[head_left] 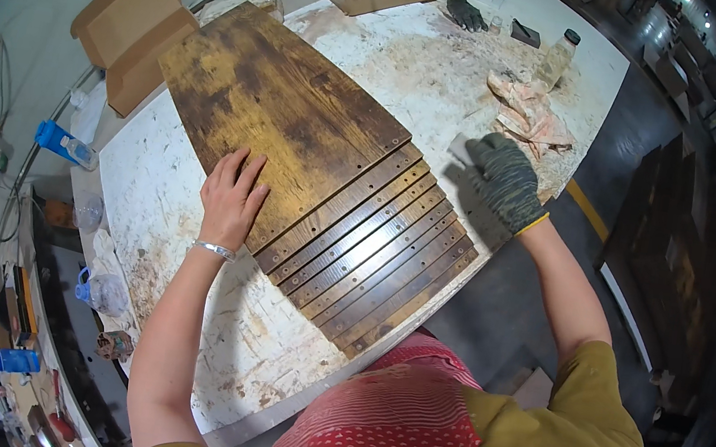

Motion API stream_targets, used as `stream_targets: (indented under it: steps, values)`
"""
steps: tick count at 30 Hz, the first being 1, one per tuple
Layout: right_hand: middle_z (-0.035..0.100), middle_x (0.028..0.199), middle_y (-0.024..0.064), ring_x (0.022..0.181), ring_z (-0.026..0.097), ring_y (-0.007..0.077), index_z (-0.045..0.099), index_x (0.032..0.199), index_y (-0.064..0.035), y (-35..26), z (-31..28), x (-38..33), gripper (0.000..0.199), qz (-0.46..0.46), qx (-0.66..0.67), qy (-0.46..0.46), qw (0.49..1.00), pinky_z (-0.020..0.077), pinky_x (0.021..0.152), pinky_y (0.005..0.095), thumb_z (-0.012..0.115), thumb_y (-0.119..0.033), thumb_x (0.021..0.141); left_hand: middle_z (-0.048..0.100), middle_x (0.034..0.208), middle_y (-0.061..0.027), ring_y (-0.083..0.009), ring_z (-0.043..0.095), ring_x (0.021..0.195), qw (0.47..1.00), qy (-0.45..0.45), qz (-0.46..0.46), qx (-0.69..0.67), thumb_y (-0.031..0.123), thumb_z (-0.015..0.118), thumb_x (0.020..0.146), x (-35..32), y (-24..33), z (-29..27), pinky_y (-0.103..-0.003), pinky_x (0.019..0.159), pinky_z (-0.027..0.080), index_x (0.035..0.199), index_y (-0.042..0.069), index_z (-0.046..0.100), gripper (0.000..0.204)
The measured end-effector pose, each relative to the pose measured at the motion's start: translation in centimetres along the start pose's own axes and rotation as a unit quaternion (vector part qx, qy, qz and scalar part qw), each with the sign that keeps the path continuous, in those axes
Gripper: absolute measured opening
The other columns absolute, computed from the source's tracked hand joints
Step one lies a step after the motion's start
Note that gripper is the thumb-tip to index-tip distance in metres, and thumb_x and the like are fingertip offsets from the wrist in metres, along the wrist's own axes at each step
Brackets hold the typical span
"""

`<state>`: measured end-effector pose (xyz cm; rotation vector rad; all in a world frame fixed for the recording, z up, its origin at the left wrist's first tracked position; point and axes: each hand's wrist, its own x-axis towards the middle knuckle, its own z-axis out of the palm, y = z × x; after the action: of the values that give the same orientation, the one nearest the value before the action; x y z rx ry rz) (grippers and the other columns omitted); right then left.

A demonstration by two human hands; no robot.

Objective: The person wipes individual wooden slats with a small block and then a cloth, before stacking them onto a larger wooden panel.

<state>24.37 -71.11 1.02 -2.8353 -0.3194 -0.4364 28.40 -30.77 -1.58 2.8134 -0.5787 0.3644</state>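
Bare left hand (pixel 234 192) spreads flat on brown wood-grain rectangular boards (pixel 288 99), fanned toward the stained white table (pixel 390 59)'s near edge! Grey-knit-gloved right hand (pixel 505 185) curls round a small grey block (pixel 459 148) near the right edge.

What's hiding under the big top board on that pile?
More brown boards, fanned out like steps on the white table, so a strip of each peeks out, with little holes. The top board and those below overlap, hiding the rest from view.
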Motion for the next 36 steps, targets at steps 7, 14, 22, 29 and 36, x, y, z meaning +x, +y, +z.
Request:
stream_targets:
  steps: [7,14,22,29,36]
  values:
    - [0.056,0.092,0.0185,0.086,0.054,0.0324,0.049,0.122,-0.0057,-9.6,2.5,-1.0,0.045,-0.063,0.014,0.103,0.993,0.0461,0.071,0.0433,0.052,-0.014,0.079,0.04,0.137,-0.0108,-0.0312,0.034,0.128,1.0,0.008,0.007,-0.002,0.039,0.044,0.092,0.0,0.0,0.2,-0.044,0.104,0.023,0.13,0.016,0.049,0.044]
    - [0.056,0.097,0.0169,0.091,0.056,0.0316,0.054,0.117,-0.0068,-14.5,2.1,-2.2,0.038,-0.209,0.127,0.093,0.965,0.0459,0.082,0.0423,0.057,-0.015,0.08,0.042,0.135,-0.011,-0.0311,0.036,0.126,1.0,0.021,0.006,-0.005,0.039,0.045,0.092,-0.6,-0.7,0.2,-0.044,0.102,0.025,0.127,0.016,0.051,0.043]
    - [0.054,0.082,0.0131,0.076,0.054,0.0275,0.052,0.107,-0.0008,-20.6,4.7,-3.0,0.027,-0.191,0.101,0.02,0.976,0.0447,0.066,0.0418,0.048,-0.009,0.081,0.043,0.134,-0.0108,-0.0302,0.036,0.126,0.999,0.03,0.0,-0.024,0.037,0.045,0.092,-0.1,-0.3,0.6,-0.044,0.102,0.025,0.127,0.017,0.051,0.041]
    - [0.055,0.09,0.0125,0.081,0.056,0.0285,0.055,0.109,-0.0057,-25.4,4.8,-3.7,0.036,-0.268,0.192,0.033,0.944,0.0448,0.071,0.0404,0.058,-0.024,0.079,0.043,0.135,-0.0096,-0.0287,0.036,0.127,0.999,-0.012,0.025,-0.027,0.037,0.042,0.093,0.0,-1.3,-0.5,-0.045,0.102,0.026,0.128,0.021,0.051,0.039]
    - [0.053,0.084,0.014,0.074,0.055,0.0283,0.057,0.099,-0.002,-20.5,3.1,1.1,0.031,-0.151,0.075,-0.048,0.985,0.045,0.064,0.0401,0.062,-0.02,0.074,0.042,0.136,-0.0079,-0.0286,0.035,0.127,0.999,-0.016,0.033,-0.004,0.036,0.041,0.094,-0.4,-1.5,-0.6,-0.044,0.102,0.027,0.129,0.022,0.05,0.039]
